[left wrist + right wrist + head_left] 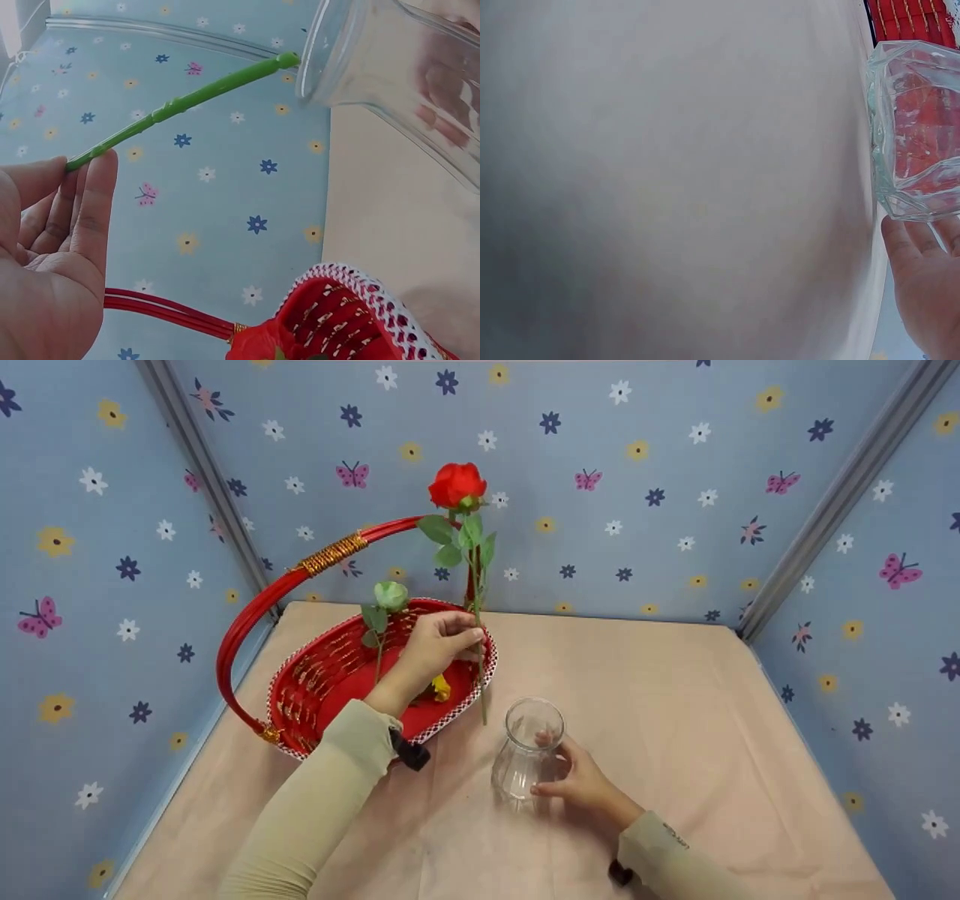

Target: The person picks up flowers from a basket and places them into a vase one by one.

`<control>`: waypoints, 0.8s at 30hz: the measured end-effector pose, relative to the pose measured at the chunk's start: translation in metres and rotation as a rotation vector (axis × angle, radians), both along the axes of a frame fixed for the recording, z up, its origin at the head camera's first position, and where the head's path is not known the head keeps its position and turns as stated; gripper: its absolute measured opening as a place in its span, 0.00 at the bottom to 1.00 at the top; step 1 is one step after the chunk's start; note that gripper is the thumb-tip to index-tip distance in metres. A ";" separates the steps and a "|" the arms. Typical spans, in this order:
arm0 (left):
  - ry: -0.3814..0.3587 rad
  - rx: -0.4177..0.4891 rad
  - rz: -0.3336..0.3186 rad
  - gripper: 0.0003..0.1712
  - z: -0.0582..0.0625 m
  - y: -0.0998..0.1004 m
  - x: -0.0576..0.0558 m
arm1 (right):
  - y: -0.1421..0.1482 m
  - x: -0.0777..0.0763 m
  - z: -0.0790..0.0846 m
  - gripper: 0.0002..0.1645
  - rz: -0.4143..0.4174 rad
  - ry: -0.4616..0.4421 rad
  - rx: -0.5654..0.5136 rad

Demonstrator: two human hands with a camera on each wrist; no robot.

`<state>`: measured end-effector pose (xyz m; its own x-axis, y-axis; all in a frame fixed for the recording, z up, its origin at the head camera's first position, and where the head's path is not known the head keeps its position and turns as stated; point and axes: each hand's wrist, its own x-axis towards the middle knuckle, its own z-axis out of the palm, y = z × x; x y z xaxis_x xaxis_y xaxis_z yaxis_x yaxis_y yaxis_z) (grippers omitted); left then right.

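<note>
My left hand (437, 649) pinches the green stem (202, 94) of a red rose (457, 487) between thumb and fingers. The rose stands upright above the right end of a red basket (330, 690), its stem's lower end hanging near the rim of a clear glass vase (517, 765). Around the vase's right side my right hand (589, 787) curves, thumb in front and fingers partly seen through the glass. The faceted vase base shows in the right wrist view beside my right hand (930, 292).
Inside the basket are a pale green flower (391, 596) and a yellow flower (442, 688), the latter partly hidden by my left arm. The tall basket handle (255, 622) arches over it. Patterned panels (585, 450) stand round the cloth-covered table (660, 697).
</note>
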<state>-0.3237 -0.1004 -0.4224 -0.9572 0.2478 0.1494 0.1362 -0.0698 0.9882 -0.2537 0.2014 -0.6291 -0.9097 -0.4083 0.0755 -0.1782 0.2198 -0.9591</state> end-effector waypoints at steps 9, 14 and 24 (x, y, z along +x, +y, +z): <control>0.058 0.013 0.026 0.05 0.003 0.022 -0.007 | -0.001 0.000 -0.001 0.56 -0.007 -0.008 -0.005; 0.073 0.007 0.004 0.05 -0.002 0.032 -0.007 | -0.001 0.001 0.000 0.56 -0.012 -0.002 -0.001; 0.091 -0.008 -0.037 0.04 -0.018 0.047 -0.001 | -0.001 0.002 0.000 0.58 -0.016 -0.023 0.003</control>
<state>-0.3251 -0.0536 -0.4400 -0.9298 0.2843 0.2336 0.2233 -0.0688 0.9723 -0.2519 0.2007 -0.6289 -0.9175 -0.3943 0.0529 -0.1525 0.2257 -0.9622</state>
